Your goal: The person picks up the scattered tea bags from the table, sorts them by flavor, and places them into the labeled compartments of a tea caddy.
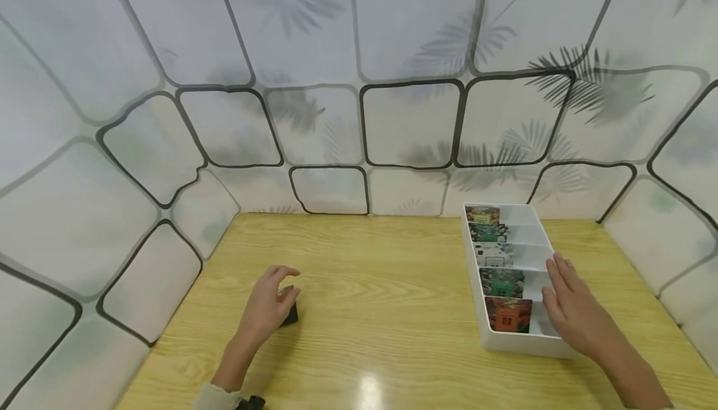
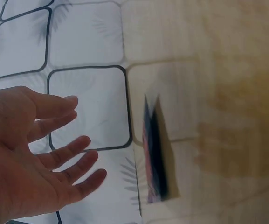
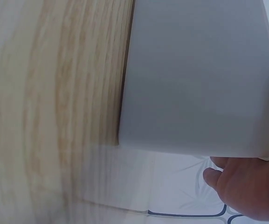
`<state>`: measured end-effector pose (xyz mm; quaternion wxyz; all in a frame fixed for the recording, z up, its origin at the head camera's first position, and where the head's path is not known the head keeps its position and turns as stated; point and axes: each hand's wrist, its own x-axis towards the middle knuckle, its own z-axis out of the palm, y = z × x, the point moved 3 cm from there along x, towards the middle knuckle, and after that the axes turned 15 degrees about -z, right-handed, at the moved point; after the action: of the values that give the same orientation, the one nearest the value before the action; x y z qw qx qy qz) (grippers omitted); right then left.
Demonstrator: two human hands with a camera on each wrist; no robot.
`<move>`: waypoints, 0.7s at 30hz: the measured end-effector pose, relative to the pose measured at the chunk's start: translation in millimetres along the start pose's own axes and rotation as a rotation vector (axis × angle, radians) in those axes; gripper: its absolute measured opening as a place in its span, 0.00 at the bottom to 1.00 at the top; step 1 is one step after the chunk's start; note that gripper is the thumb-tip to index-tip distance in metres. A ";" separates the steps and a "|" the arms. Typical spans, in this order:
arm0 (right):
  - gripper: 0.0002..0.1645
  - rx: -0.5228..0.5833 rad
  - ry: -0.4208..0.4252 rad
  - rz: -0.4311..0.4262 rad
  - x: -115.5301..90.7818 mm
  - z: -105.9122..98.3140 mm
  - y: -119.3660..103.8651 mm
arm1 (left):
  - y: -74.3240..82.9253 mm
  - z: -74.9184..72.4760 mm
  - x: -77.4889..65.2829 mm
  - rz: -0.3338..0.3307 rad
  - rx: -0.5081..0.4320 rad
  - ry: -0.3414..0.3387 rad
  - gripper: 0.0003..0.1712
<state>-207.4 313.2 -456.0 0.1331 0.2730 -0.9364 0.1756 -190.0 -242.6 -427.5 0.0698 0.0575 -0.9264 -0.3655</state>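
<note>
My left hand (image 1: 268, 303) hovers over the table at the left, thumb and fingers apart, with nothing between them in the left wrist view. Beside it a small dark packet (image 2: 155, 158) stands on edge, folded into a narrow wedge; in the head view the hand partly covers this packet (image 1: 290, 316). At the right, a white divided box (image 1: 530, 344) holds a row of colourful packets, the nearest a red packet (image 1: 509, 315). My right hand (image 1: 578, 310) lies along the right rim of the box, fingers straight.
Behind the red one sit a green packet (image 1: 502, 283), a white packet (image 1: 495, 254) and others, each in its own compartment. The wooden table (image 1: 370, 285) runs back to a wall (image 1: 409, 129) patterned with dark outlines and leaves.
</note>
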 end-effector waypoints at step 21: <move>0.34 -0.005 0.059 -0.030 -0.8 -0.1 -2.5 | -39.8 -9.2 -12.2 -0.223 0.296 -0.094 0.26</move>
<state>-205.4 311.7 -455.5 0.1641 0.2815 -0.9282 0.1794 -174.2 -275.7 -449.2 -0.0236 0.1523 -0.9602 -0.2328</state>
